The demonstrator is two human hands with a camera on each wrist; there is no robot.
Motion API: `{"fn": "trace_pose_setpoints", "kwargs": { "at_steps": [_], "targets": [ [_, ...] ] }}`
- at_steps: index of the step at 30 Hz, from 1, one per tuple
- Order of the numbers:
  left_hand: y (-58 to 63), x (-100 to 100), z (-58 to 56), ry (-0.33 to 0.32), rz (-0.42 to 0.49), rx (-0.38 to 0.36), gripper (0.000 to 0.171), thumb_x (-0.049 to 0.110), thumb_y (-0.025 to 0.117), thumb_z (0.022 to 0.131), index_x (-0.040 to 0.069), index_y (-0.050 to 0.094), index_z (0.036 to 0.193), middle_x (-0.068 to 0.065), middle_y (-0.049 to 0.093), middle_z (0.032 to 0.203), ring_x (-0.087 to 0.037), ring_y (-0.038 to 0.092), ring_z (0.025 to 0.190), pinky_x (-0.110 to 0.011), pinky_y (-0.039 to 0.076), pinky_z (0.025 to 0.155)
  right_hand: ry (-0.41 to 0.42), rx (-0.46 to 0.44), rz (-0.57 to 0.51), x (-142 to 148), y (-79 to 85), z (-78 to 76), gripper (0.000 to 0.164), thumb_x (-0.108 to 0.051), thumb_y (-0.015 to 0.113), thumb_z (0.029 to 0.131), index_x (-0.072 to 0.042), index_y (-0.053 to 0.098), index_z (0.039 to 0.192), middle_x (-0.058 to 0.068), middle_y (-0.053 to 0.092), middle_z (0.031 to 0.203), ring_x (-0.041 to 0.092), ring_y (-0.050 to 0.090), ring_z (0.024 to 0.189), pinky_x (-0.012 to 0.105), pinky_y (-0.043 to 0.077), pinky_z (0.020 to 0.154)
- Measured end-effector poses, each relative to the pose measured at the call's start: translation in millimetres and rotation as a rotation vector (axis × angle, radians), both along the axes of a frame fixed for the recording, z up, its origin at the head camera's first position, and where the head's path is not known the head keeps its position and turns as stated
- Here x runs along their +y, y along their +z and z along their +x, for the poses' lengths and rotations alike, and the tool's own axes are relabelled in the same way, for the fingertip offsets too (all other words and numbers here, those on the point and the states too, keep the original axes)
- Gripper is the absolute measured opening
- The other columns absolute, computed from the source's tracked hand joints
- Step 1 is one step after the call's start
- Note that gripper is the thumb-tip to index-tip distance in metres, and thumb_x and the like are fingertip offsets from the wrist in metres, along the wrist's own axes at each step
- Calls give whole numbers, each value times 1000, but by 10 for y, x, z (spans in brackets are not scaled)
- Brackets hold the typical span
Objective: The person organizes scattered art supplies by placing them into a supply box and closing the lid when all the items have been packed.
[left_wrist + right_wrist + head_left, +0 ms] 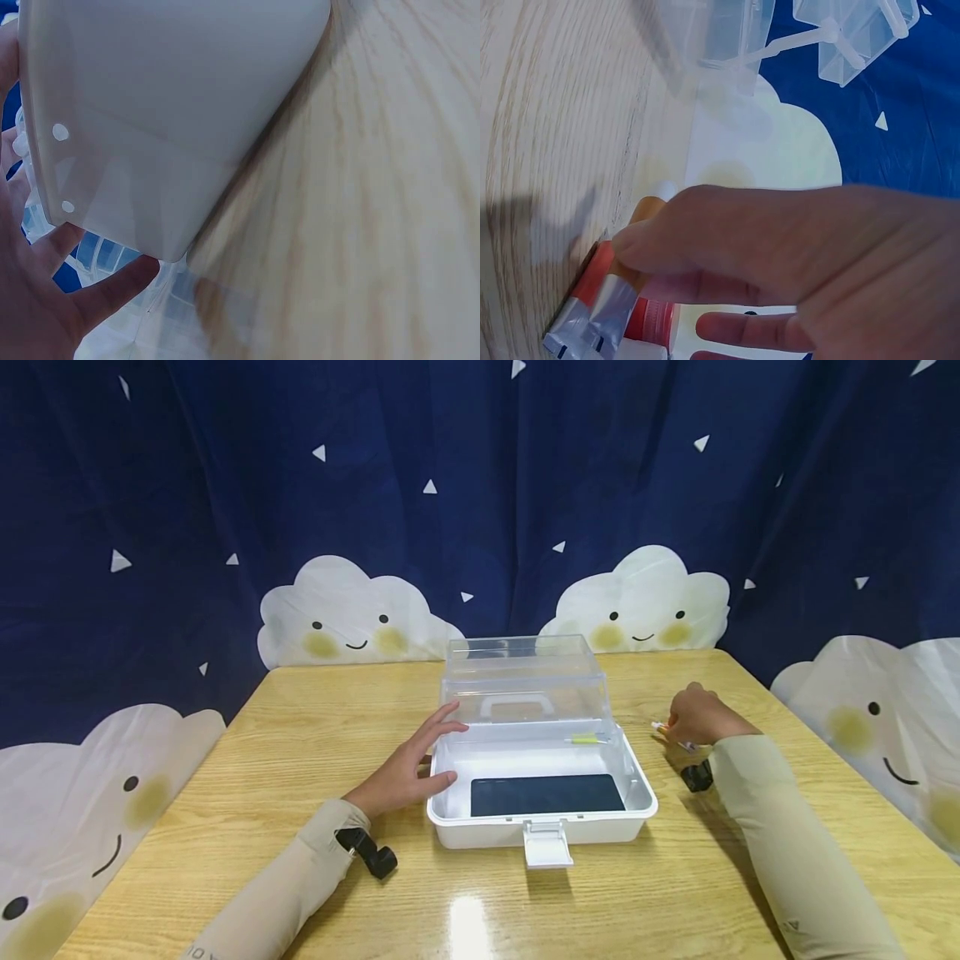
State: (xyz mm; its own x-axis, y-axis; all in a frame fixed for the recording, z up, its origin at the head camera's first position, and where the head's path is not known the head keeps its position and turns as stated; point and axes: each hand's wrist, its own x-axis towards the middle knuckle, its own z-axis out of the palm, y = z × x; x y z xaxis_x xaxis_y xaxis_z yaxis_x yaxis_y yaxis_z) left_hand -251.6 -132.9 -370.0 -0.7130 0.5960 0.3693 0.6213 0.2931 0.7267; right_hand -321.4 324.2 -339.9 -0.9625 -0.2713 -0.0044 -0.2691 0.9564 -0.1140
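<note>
A white storage box (pixel 480 831) stands in mid-table, its clear lid (pixel 525 664) raised at the back. Inside lie a dark flat rectangular panel (pixel 547 795) and a slim yellow-green item (pixel 585 739). My left hand (pixel 408 772) is at the box's left rim with fingers spread and mostly straight; the white side wall (pixel 165 112) fills much of the left wrist view. Right of the box, my right hand (pixel 699 714) pinches an orange paint tube (pixel 646 209) between thumb and fingers. A red tube (pixel 594 277) lies beside it, with a red ribbed cap (pixel 652 321) partly hidden below.
The wooden table (pixel 337 710) ends at a dark blue curtain (pixel 480 485) with white cloud prints. An open latch flap (pixel 547 845) sticks out from the box front. Clear trays (pixel 847 37) on a hinged arm show in the right wrist view.
</note>
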Motion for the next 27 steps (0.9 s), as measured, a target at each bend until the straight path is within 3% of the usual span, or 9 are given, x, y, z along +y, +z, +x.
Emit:
{"fn": "trace_pose_setpoints", "kwargs": {
  "at_steps": [12, 17, 27],
  "targets": [
    [25, -3, 7, 6, -13, 0, 59, 7, 65, 89, 8, 40, 142, -8, 9, 161, -34, 21, 143, -58, 43, 98, 23, 25, -14, -52, 88, 2, 14, -16, 72, 79, -6, 72, 69, 7, 53, 76, 27, 45, 80, 38, 44, 65],
    [19, -4, 6, 2, -8, 3, 59, 6, 65, 88, 8, 40, 142, -9, 9, 161, -35, 21, 143, -58, 44, 98, 23, 38, -17, -92, 121, 8, 11, -15, 72, 77, -5, 74, 73, 8, 53, 80, 27, 45, 82, 38, 43, 65],
    [6, -4, -6, 1, -4, -7, 59, 8, 65, 89, 9, 40, 142, -6, 9, 161, -32, 21, 144, -56, 44, 99, 79, 103, -27, -140, 185, 30, 11, -13, 74, 76, -2, 74, 76, 11, 57, 86, 33, 46, 92, 47, 42, 76]
  ]
}}
